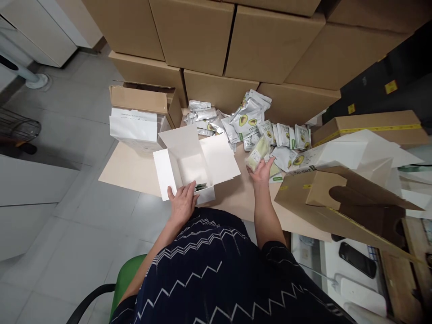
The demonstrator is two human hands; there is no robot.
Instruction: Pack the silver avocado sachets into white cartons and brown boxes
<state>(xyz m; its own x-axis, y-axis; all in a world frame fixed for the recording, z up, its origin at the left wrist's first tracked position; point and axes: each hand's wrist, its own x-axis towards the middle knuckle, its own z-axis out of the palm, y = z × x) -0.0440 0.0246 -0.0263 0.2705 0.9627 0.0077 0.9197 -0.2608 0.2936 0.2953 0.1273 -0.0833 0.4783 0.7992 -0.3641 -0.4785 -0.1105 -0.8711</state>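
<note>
A white carton (pixel 194 168) stands with its flaps spread near the table's front edge. My left hand (pixel 183 202) lies over its near-left corner, fingers reaching inside and the thumb apart. Beside those fingertips, a few dark-green packet edges (pixel 201 186) show in the carton. To the right, my right hand (pixel 261 172) holds a pale green pouch (pixel 258 153), its fingers partly hidden. Just beyond lies a pile of silver-white pouches (pixel 248 119) printed with avocados. Another green-edged pouch (pixel 275 173) is close to my right wrist.
Large brown cartons (pixel 195 33) form a wall behind the wooden table (pixel 131 173). At the left stands an opened box (pixel 135 128). An open brown carton (pixel 324 202) and white printed cardboard (pixel 347 150) crowd the right. A green chair (pixel 126 274) is behind me.
</note>
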